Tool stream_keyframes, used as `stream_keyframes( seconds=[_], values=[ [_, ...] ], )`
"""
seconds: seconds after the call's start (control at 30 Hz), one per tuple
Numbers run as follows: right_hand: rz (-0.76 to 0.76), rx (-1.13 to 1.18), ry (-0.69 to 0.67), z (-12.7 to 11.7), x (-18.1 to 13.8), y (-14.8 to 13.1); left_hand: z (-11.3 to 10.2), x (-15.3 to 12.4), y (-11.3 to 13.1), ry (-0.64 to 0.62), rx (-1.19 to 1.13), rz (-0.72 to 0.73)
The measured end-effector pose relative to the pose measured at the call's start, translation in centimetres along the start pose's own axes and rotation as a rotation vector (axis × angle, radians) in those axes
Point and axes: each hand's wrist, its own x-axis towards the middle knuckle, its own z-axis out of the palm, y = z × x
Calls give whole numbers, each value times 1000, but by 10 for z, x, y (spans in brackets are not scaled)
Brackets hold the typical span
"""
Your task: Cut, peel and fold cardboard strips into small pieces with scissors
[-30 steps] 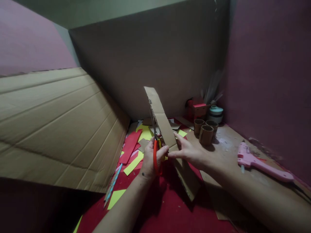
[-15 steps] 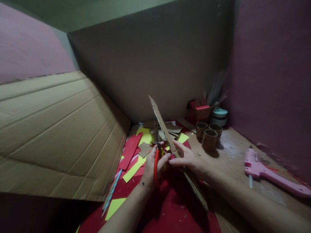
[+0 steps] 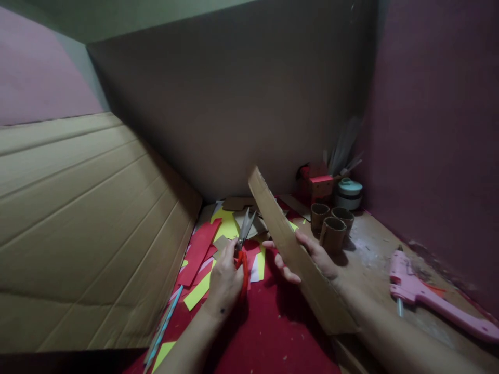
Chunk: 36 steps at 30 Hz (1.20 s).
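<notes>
pink glue gun (image 3: 436, 306), perhaps cardboard cups (image 3: 332, 234)

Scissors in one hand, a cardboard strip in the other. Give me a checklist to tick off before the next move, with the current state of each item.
1. Left hand grip on the scissors: ok, closed around the red handles.
2. Right hand grip on the cardboard strip: ok, fingers show on both sides of it.
3. Blades apart from the strip: ok, slightly open and pointing up beside it.
4. Right fingers away from the blades: ok.
5. Cut line on the strip: cannot tell, too dim.
6. Glue gun away from both hands: ok, lying off to the right.
</notes>
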Motion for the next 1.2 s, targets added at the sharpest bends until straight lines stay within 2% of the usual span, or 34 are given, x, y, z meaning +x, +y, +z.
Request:
stream_keyframes(
  seconds=[0.17, 0.4, 0.57, 0.7, 0.87, 1.03, 1.07, 1.13, 1.2],
  values=[
    [29, 8, -15, 2, -4, -6, 1, 3, -6, -58, 227, -13],
    [35, -52, 44, 5, -6, -5, -4, 9, -17, -133, 339, -96],
    [27, -44, 29, 8, -7, -5, -3, 11, -20, -223, 422, -139],
    [58, -105, -20, 9, -10, -8, -4, 11, -13, -272, 491, -120],
    [37, -157, 2, 15, -13, -11, -9, 6, 1, -344, 624, -53],
    [87, -105, 3, 18, -13, -12, -24, 1, 15, -405, 730, -6],
    [85, -82, 8, 19, -12, -11, -28, 0, 19, -385, 729, 17],
    [62, -48, 35, 19, -11, -9, -32, -7, 31, -266, 608, 124],
    [12, -47, 94, 22, -9, -9, -32, -20, 48, -104, 281, 314]
  ],
)
